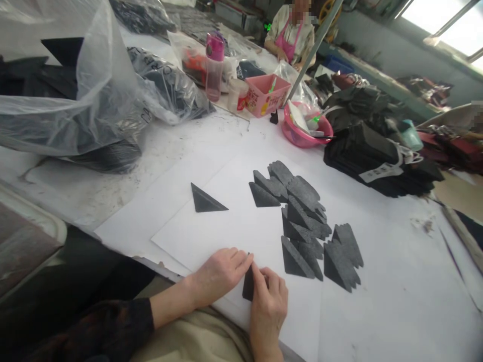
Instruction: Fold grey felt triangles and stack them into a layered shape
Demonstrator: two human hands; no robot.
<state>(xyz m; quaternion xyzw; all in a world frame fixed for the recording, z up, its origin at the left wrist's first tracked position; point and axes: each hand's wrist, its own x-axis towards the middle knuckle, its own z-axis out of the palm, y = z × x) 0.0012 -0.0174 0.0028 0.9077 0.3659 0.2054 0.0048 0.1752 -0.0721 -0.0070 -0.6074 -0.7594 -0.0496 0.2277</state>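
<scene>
Workroom: windows [449, 25] at upper right; a person [278, 30] in a pink apron [286, 44] beyond the table.
Table [385, 301]: white-topped, with a white sheet [222, 234] laid near the wearer.
Left side: one large clear bag [107, 95] with black pieces inside.
Far side: one bottle [214, 78], pink-lidded; one pink box [266, 103]; one pink basin [302, 138] of small items.
Right side: one black stack [360, 151], with a white strap.
Triangles [302, 216]: dark, in overlapping groups right of centre; a single triangle [207, 200] lies apart, to their left.
Left hand [228, 269]: fingertips bunched narrowly on the upper end of a dark piece [247, 286].
Right hand [269, 301]: thumb and fingers drawn in, gripping the same piece along its right side.
Piece: between the hands, at the table's near edge.
</scene>
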